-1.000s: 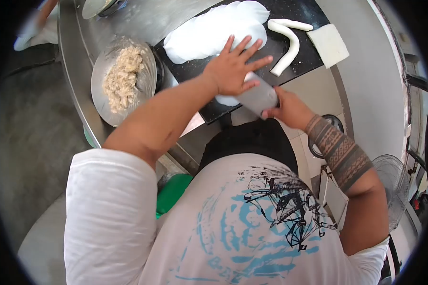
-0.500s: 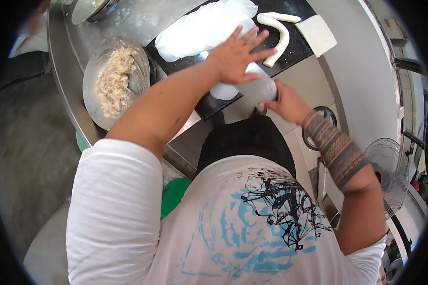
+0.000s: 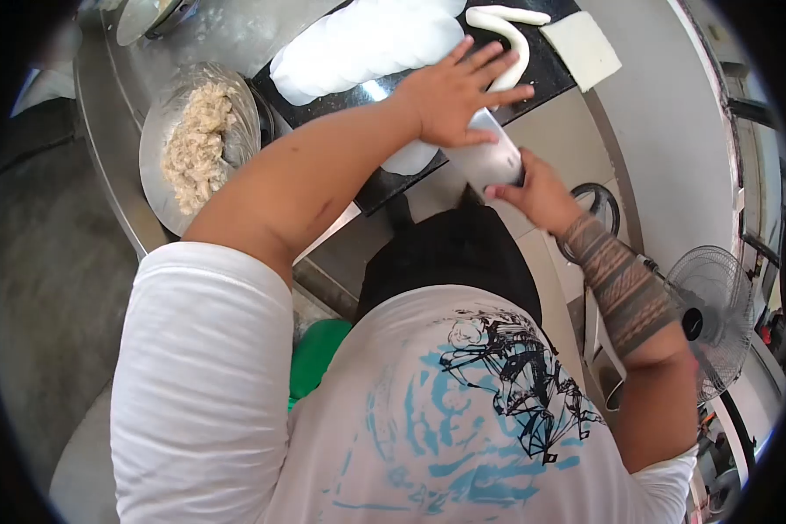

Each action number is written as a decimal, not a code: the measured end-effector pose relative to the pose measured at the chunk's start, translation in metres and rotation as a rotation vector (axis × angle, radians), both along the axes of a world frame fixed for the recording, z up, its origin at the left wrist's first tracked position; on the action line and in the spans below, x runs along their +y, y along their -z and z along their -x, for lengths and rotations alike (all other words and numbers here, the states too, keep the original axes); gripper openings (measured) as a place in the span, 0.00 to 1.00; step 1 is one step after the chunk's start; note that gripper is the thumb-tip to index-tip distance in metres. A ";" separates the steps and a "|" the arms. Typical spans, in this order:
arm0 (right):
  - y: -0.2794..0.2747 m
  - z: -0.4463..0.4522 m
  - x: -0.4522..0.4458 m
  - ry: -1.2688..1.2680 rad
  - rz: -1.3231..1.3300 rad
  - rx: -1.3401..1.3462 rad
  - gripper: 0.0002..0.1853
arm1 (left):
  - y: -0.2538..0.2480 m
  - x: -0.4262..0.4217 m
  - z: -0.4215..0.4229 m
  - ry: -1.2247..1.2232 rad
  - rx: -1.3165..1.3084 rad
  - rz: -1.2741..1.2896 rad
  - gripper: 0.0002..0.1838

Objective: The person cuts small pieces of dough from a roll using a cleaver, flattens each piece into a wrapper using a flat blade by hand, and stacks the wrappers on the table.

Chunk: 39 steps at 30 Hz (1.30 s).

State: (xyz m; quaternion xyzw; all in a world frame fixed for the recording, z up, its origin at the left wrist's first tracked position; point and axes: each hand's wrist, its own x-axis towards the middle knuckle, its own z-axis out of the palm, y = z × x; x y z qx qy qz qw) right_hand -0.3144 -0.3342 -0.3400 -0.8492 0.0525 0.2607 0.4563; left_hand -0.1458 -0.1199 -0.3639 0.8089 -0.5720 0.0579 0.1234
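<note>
My right hand is closed round the handle end of a broad metal cleaver, whose blade lies flat at the edge of the black board. My left hand is spread flat, its palm over the blade and hiding part of it. Beneath my left wrist shows a thin white dough round. Beyond it, many overlapping white wrappers form a long row on the board. A bent rope of white dough lies past my left fingertips.
A white square cloth or pad lies at the board's right corner. To the left, a metal bowl holds a pale, chunky filling on the steel counter. A fan stands at the right.
Both hands and the cleaver have shifted slightly to the right in view. The whole scene has also moved a little as the camera turned.
</note>
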 end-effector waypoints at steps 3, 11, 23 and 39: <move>-0.021 -0.042 -0.003 -0.073 0.041 -0.051 0.31 | 0.003 0.006 -0.024 -0.057 -0.028 0.147 0.47; 0.017 0.041 0.050 0.051 -0.175 -0.057 0.32 | 0.001 0.048 0.027 0.108 0.193 -0.066 0.48; -0.005 -0.052 -0.015 -0.160 0.182 -0.130 0.30 | -0.005 0.003 -0.024 -0.093 -0.008 0.069 0.38; -0.019 0.082 -0.014 -0.116 0.069 -0.115 0.24 | -0.023 0.069 0.029 -0.670 0.579 -0.062 0.11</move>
